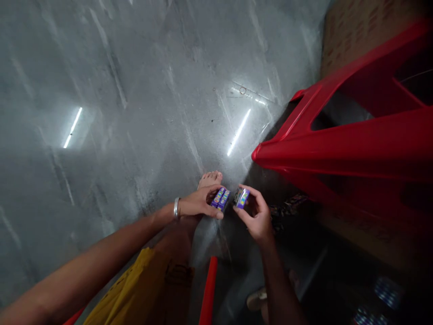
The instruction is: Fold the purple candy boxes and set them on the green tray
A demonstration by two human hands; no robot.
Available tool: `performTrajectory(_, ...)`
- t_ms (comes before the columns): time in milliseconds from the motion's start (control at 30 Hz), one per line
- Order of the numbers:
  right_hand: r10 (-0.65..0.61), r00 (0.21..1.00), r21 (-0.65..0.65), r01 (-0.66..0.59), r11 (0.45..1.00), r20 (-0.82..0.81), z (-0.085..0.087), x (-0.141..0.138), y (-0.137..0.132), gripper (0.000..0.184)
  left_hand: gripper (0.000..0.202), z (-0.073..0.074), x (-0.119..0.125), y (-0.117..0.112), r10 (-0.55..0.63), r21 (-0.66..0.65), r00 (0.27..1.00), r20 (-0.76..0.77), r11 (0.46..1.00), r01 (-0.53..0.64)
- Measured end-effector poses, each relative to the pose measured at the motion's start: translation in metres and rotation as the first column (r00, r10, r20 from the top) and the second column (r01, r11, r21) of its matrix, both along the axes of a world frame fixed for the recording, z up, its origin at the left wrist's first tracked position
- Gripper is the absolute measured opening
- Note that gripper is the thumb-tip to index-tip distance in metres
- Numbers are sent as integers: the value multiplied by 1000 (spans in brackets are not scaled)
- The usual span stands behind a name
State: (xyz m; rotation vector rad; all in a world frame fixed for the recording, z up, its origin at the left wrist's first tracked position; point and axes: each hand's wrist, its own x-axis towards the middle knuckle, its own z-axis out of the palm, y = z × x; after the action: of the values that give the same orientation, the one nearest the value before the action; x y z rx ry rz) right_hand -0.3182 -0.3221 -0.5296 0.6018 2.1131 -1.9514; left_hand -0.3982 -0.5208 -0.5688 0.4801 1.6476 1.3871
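Observation:
My left hand, with a metal bangle at its wrist, is closed around a pair of small purple boxes with colourful print, held side by side. Opposite it, my right hand pinches another small purple box between thumb and fingers. A narrow gap separates this box from the pair. Both hands are in the air above the floor, near my bare foot. The print on the boxes is too small to read.
A red plastic stool or table stands at the right, with a printed brown carton behind it. Grey floor reflects strip lights. A red leg rises near my knee. Shiny patterned packs lie in shadow at lower right.

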Motion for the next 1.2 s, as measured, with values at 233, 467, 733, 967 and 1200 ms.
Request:
performTrajectory(233, 423, 884, 396, -323, 860, -198, 15, -3, 4, 48, 59, 5, 0, -4, 12, 150, 855, 519, 983, -104)
performTrajectory(467, 449, 879, 440, -344, 830, -162, 8, 0, -7, 51, 56, 11, 0, -1, 7, 161, 752, 659, 976, -150)
performTrajectory(733, 407, 900, 391, -322, 862, -155, 6, 0, -5, 49, 71, 9, 7, 1, 64, 139, 803, 593, 974, -181)
performTrajectory(967, -60, 930, -269, 166, 949, 362, 0, 11, 3, 28, 106, 17, -1, 3, 94, 73, 968, -232, 994, -79)
performTrajectory(1200, 66, 902, -598, 226, 769, 426, -6, 10, -8, 32, 107, 17, 11, 12, -29, -59, 889, -457, 998, 2)
